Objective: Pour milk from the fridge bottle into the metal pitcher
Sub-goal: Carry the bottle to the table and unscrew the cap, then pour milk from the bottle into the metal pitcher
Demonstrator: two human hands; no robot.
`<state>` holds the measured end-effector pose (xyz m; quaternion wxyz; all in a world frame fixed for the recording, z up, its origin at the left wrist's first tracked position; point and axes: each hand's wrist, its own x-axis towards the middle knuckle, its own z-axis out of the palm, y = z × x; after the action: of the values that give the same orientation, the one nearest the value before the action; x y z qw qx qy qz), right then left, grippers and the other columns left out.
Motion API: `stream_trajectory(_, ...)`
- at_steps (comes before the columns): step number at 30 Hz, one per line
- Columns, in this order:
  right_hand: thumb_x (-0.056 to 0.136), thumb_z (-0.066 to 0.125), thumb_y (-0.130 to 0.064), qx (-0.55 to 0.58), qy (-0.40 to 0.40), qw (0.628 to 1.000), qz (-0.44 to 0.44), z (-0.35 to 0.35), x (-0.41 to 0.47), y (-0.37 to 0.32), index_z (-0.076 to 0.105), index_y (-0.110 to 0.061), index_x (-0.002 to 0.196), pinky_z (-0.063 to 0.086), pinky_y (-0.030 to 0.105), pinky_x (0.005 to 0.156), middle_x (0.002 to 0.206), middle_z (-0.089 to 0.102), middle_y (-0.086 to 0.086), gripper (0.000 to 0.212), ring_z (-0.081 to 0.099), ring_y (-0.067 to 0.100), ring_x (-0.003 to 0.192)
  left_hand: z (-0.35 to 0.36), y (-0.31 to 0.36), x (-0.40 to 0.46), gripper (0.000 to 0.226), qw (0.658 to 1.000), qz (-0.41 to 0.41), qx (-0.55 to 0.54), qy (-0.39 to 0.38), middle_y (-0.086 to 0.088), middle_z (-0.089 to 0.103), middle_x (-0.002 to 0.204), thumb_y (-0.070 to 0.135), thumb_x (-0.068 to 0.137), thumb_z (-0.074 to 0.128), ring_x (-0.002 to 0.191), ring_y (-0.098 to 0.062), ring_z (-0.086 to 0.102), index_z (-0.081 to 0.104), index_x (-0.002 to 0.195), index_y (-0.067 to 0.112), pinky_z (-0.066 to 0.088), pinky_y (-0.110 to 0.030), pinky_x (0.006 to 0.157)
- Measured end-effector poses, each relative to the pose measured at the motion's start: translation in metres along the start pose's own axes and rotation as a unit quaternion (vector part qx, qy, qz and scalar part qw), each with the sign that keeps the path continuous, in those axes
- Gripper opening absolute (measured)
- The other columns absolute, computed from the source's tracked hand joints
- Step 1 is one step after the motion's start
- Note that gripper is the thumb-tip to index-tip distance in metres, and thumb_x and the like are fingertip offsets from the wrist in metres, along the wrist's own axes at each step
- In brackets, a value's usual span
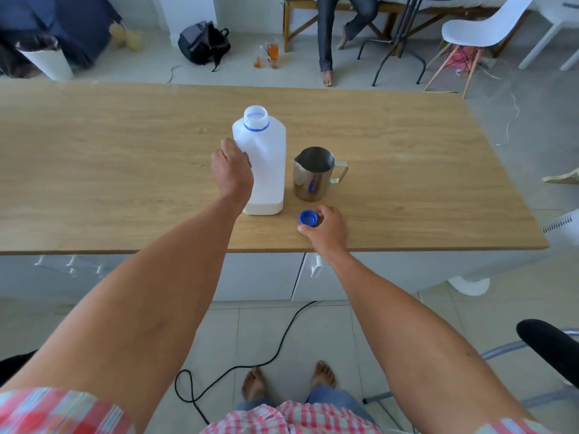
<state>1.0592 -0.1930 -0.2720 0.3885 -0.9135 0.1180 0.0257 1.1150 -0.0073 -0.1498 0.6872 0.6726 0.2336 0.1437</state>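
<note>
A white plastic milk bottle [266, 158] stands upright on the wooden table [125, 170], its mouth uncapped with a blue ring around the neck. Only a thin layer of milk shows at its bottom. My left hand [232, 170] wraps around the bottle's left side. Just right of the bottle stands the metal pitcher [313, 175], its handle pointing right. In front of the pitcher, my right hand [327, 228] holds the blue cap [308, 218] in its fingertips, low at the table top near the front edge.
Under the table are white cabinets [257, 277], and a black cable [238, 368] runs across the floor by my feet. Beyond the table a seated person's legs [326, 39], a backpack [203, 42], glasses of orange drink [272, 53] and a white chair [482, 29].
</note>
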Motion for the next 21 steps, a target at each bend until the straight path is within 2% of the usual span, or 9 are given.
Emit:
stream_trajectory(3,0.078,0.078,-0.043,0.051,0.012,0.999,0.015,-0.014,0.001,-0.012,0.062,-0.021,0.128,0.051,0.043,0.099,0.119,0.056,-0.005,0.057,0.057,0.018,0.112,0.0,0.001,-0.001,0.055,1.0,0.002,0.005,0.0,0.013,0.032,0.041,0.021,0.09,0.031,0.052,-0.017,0.028,0.033,0.035,0.026,0.026,-0.029,0.052)
stream_trajectory(6,0.093,0.062,-0.028,0.117,0.079,0.99,0.001,-0.037,0.014,-0.028,0.058,-0.014,0.115,0.053,0.048,0.093,0.117,0.054,-0.002,0.027,0.057,0.017,0.097,-0.001,0.002,-0.002,0.051,1.0,0.0,0.003,0.005,0.013,0.033,0.042,0.023,0.088,0.031,0.054,-0.018,0.028,0.034,0.037,0.026,0.027,-0.03,0.053)
stream_trajectory(8,0.102,0.051,-0.018,0.116,0.123,0.985,-0.018,-0.054,0.029,-0.04,0.055,-0.009,0.118,0.051,0.047,0.092,0.123,0.052,0.002,0.019,0.053,0.017,0.092,-0.001,0.002,-0.003,0.052,1.0,-0.002,0.001,0.007,0.013,0.034,0.041,0.023,0.088,0.032,0.055,-0.018,0.03,0.035,0.037,0.027,0.028,-0.032,0.055)
stream_trajectory(10,0.108,0.042,-0.015,0.098,0.121,0.988,-0.014,-0.067,0.049,-0.05,0.055,-0.008,0.131,0.048,0.043,0.097,0.138,0.049,0.005,0.027,0.056,0.02,0.101,0.0,0.002,-0.003,0.05,1.0,-0.006,-0.004,0.009,0.014,0.033,0.041,0.024,0.086,0.032,0.056,-0.018,0.029,0.035,0.036,0.028,0.028,-0.033,0.056)
stream_trajectory(12,0.109,0.037,-0.017,0.067,0.067,0.995,0.003,-0.077,0.07,-0.057,0.054,-0.011,0.141,0.046,0.041,0.104,0.15,0.044,0.004,0.036,0.057,0.022,0.119,0.001,0.002,-0.003,0.047,1.0,-0.006,-0.01,0.012,0.015,0.031,0.041,0.026,0.084,0.032,0.057,-0.018,0.029,0.034,0.036,0.028,0.027,-0.034,0.056)
stream_trajectory(14,0.103,0.036,-0.015,0.05,-0.002,0.999,0.02,-0.083,0.087,-0.059,0.064,-0.017,0.119,0.053,0.043,0.095,0.136,0.051,0.006,0.032,0.064,0.029,0.12,0.001,0.001,-0.001,0.048,1.0,-0.004,-0.009,0.015,0.015,0.031,0.041,0.025,0.085,0.031,0.057,-0.018,0.029,0.034,0.037,0.028,0.027,-0.033,0.056)
stream_trajectory(16,0.099,0.035,-0.013,0.023,-0.039,0.998,0.037,-0.085,0.096,-0.056,0.061,-0.015,0.093,0.052,0.037,0.07,0.101,0.059,0.001,0.026,0.073,0.036,0.102,0.002,0.0,0.0,0.045,1.0,-0.003,-0.008,0.021,0.013,0.031,0.043,0.025,0.084,0.032,0.058,-0.02,0.028,0.032,0.039,0.027,0.026,-0.033,0.055)
stream_trajectory(17,0.1,0.036,-0.013,0.017,-0.044,0.998,0.039,-0.085,0.098,-0.054,0.063,-0.01,0.097,0.049,0.036,0.067,0.091,0.059,-0.003,0.026,0.074,0.036,0.098,0.003,-0.001,0.001,0.041,1.0,-0.005,-0.01,0.028,0.011,0.031,0.046,0.026,0.084,0.032,0.06,-0.021,0.028,0.03,0.043,0.027,0.026,-0.033,0.055)
stream_trajectory(21,0.103,0.047,-0.016,0.032,-0.058,0.997,0.045,-0.087,0.092,-0.047,0.064,-0.006,0.113,0.057,0.044,0.081,0.087,0.063,-0.004,0.023,0.074,0.028,0.096,0.004,-0.001,0.002,0.03,0.999,-0.015,-0.011,0.039,0.001,0.03,0.057,0.029,0.085,0.035,0.064,-0.022,0.026,0.024,0.059,0.02,0.025,-0.032,0.052)
